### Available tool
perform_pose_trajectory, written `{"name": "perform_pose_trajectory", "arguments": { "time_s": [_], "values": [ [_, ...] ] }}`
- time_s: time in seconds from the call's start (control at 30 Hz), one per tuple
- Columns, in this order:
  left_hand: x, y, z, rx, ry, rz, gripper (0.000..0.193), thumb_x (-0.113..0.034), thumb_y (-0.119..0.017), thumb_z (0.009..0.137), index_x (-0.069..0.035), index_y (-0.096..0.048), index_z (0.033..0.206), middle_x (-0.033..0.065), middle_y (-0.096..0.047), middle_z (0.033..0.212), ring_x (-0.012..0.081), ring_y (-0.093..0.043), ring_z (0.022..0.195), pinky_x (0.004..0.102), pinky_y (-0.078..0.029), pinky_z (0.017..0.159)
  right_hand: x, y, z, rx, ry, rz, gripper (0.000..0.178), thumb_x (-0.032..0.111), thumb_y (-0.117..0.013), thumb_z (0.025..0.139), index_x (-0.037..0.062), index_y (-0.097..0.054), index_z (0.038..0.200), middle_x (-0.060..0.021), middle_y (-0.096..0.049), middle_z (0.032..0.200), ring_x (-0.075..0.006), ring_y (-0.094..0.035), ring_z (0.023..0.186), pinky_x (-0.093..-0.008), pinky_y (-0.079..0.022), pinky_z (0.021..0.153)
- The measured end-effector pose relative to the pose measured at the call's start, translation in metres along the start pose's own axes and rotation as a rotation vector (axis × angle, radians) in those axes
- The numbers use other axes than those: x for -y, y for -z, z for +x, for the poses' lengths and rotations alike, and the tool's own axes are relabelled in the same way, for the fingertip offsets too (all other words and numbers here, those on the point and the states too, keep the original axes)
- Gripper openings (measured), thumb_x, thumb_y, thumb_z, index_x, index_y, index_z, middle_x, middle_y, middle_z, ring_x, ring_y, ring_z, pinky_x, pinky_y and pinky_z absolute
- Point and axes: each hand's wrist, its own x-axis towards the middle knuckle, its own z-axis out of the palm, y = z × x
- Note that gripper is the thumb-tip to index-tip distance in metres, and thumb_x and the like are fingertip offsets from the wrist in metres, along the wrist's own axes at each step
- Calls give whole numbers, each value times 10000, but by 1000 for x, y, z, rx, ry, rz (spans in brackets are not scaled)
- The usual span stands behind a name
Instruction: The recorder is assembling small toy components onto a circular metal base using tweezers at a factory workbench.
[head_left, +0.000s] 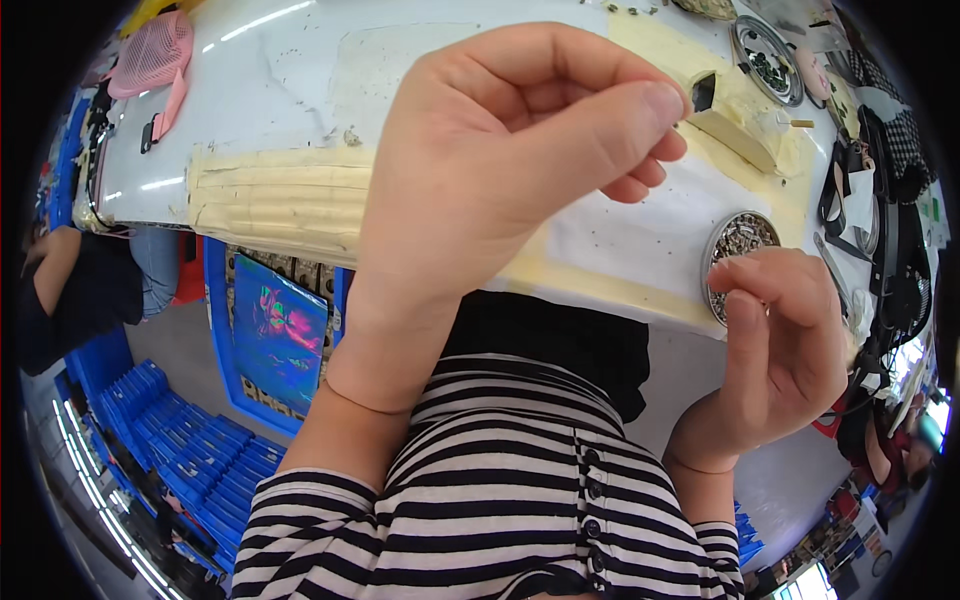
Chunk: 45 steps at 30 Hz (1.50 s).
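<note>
My left hand (pixel 530 140) is raised over the table, thumb and index fingertip pressed together in a pinch. Whatever the pinch holds, if anything, is too small to make out. Just right of those fingertips stands a pale yellow taped block (pixel 740 135) with a dark square piece (pixel 705 92) at its near-left end. My right hand (pixel 785 345) is lower, at the table's front edge, its fingers curled in and the thumb tip close under the index finger. Behind its fingertips sits a round metal dish (pixel 712 250) full of small metallic parts (pixel 745 235); the hand covers part of it.
A second round dish (pixel 768 62) with dark green bits lies at the far right, near tools and black straps (pixel 845 195). At far left lies a pink mesh basket (pixel 150 55). Blue trays (pixel 190 440) stack below left. Another person (pixel 80 290) sits at left.
</note>
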Motion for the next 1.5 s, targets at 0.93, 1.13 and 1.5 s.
{"name": "perform_pose_trajectory", "arguments": {
  "time_s": [0.93, 1.13, 1.5],
  "values": [
    [-40, 88, -39, -118, -202, -379, 250, -134, -541, 983, 59, -609, 1128, 171, -698, 947, 174, -701, 767, 204, -581, 624, 36, -23, -25, 283, 108, 4, 193, 0, -789, 656, 7, -707, 831, -94, -658, 734, -203, -626, 626, -264, -488, 543],
    [-44, 126, -52, -24, -208, -285, 241, -75, -518, 994, 84, -531, 1175, 122, -617, 994, 127, -508, 846, 171, -486, 660, 34, -24, -26, 275, 89, -55, 208, -6, -793, 645, 21, -711, 834, -83, -654, 731, -194, -625, 637, -265, -480, 542],
    [-59, 136, -78, -88, -244, -283, 203, -71, -492, 999, 76, -520, 1137, 116, -555, 958, 134, -477, 818, 201, -458, 668, 41, -51, -41, 599, 99, 57, 181, 17, -775, 718, 33, -686, 875, -76, -639, 802, -213, -627, 680, -298, -505, 567]
  ]
}}
